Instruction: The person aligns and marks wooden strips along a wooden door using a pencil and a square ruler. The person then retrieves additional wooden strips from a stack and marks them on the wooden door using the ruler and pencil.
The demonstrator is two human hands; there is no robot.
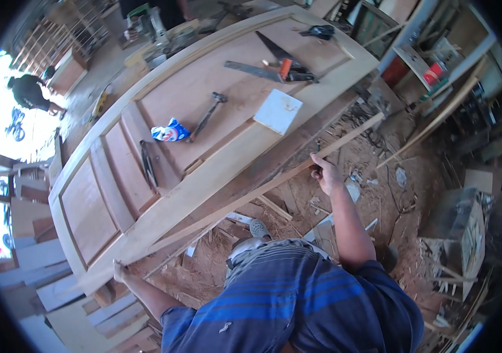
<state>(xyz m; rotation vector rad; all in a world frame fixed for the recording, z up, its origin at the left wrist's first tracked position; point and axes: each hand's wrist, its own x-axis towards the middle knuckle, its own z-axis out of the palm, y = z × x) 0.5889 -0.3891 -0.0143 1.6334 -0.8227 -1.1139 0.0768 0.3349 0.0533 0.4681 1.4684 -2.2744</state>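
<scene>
Long thin wooden strip (245,197) runs along the near edge of the panelled door (204,94), which lies flat. Right hand (324,172) grips the strip partway along; left hand (120,272) grasps its lower end. On the door: hammer (206,115), handsaw (277,56), white tile (278,110), crumpled blue packet (170,131).

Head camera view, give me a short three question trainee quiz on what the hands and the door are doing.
1. True or false: both hands grip one long wooden strip along the door edge.
2. Which lies nearest the blue-and-white wrapper? A handsaw B hammer C white tile
3. Fill in: the right hand holds the strip at mid length, the left hand holds its ____ end.

Key: 1 true. 2 B, the hammer. 3 near.
</scene>
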